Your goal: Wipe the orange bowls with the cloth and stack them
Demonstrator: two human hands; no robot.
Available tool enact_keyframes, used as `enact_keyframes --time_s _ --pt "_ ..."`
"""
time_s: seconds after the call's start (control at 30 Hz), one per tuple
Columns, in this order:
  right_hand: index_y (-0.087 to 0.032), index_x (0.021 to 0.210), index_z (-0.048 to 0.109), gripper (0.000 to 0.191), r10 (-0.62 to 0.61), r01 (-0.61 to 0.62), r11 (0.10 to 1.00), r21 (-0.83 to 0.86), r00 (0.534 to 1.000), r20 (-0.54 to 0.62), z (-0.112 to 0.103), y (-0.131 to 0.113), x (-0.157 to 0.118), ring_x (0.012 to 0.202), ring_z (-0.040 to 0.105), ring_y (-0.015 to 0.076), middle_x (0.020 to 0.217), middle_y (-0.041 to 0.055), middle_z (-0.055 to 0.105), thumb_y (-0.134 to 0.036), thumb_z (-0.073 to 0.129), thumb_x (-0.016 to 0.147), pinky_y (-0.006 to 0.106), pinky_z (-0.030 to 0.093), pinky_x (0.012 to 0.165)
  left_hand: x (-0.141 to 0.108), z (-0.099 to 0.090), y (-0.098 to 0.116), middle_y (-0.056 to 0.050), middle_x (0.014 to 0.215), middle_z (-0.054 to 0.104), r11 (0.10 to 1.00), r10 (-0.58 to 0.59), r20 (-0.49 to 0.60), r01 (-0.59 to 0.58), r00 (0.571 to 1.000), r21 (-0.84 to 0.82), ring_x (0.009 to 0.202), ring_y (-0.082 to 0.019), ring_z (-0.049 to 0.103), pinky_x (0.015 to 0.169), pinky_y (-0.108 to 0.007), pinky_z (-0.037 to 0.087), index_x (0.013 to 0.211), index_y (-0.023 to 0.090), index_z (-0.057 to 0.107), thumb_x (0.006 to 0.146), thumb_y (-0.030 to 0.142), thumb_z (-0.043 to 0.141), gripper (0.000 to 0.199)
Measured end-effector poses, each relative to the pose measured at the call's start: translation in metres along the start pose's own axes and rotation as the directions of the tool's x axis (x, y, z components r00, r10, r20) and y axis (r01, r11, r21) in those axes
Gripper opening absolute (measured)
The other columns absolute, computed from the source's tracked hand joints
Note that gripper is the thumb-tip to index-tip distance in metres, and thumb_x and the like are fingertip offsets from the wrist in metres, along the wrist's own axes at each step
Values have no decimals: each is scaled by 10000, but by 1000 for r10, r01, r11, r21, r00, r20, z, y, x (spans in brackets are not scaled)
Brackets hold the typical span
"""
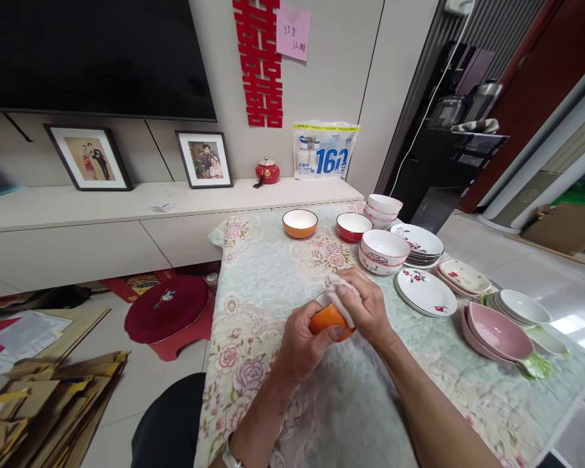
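Above the flowered tablecloth (273,273), my left hand (303,338) is closed around an orange bowl (329,320) that is tilted on its side. A pale cloth (338,294) is pinched in my right hand (368,305) and pressed over the bowl's rim. Part of the cloth and the bowl's inside are hidden by my fingers. Beyond my hands stand another orange bowl (300,224) with a white inside and a red bowl (353,227). To the right of them, white bowls with pink rims (384,250) are stacked.
Right of my hands lie floral plates (426,292), dark-edged plates (418,240), oblong dishes (464,276) and pink bowls (500,331). A white ledge at the back holds framed photos (205,159), a red jar (268,172) and a plastic pack (324,153). A red stool (168,309) stands left.
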State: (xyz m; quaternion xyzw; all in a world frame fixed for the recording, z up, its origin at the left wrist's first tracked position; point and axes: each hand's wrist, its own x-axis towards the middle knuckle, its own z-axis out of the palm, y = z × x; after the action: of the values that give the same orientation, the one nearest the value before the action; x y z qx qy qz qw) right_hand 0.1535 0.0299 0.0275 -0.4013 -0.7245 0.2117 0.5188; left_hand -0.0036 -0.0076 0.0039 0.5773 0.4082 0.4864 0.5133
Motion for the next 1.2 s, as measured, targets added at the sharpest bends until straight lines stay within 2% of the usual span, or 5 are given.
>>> enact_keyframes --time_s 0.13,0.33,0.63,0.87,1.2 --pt "-207 736 644 294 461 -386 833 396 880 -113 -1 25 3 604 507 157 680 -4 607 -472 596 857 286 395 571 0 4 -4 69 594 421 950 -118 -17 108 993 -293 552 -90 343 522 -212 287 681 190 494 659 427 812 397" --pt "-219 675 618 362 524 -404 785 469 837 -157 9 39 4 685 513 171 709 -8 621 -549 636 822 285 425 651 3 7 -7 51 656 521 835 -179 -138 76 974 -545 608 -103 439 606 -217 379 714 189 524 611 412 857 414" --pt "-238 1296 585 353 57 -65 994 -85 994 -92 22 10 -6 1179 564 257 1249 92 636 -365 419 1011 435 430 1037 7 4 -13 60 669 556 857 -151 -264 -7 952 -516 623 -98 472 620 -213 409 758 184 564 669 351 838 333" --pt "-228 1346 550 378 -240 224 935 -276 970 -24 32 -3 -12 1339 470 290 1390 132 547 -249 455 981 527 374 1123 7 11 -7 44 724 616 820 -218 -306 3 927 -572 645 -108 527 622 -222 434 801 178 585 645 371 855 366" --pt "-243 710 574 404 525 -415 810 415 828 -197 26 35 -2 704 527 194 702 8 606 -586 512 914 312 451 657 3 8 -15 64 638 517 886 -140 -236 16 962 -463 586 -92 434 584 -214 372 723 182 551 653 379 848 364"
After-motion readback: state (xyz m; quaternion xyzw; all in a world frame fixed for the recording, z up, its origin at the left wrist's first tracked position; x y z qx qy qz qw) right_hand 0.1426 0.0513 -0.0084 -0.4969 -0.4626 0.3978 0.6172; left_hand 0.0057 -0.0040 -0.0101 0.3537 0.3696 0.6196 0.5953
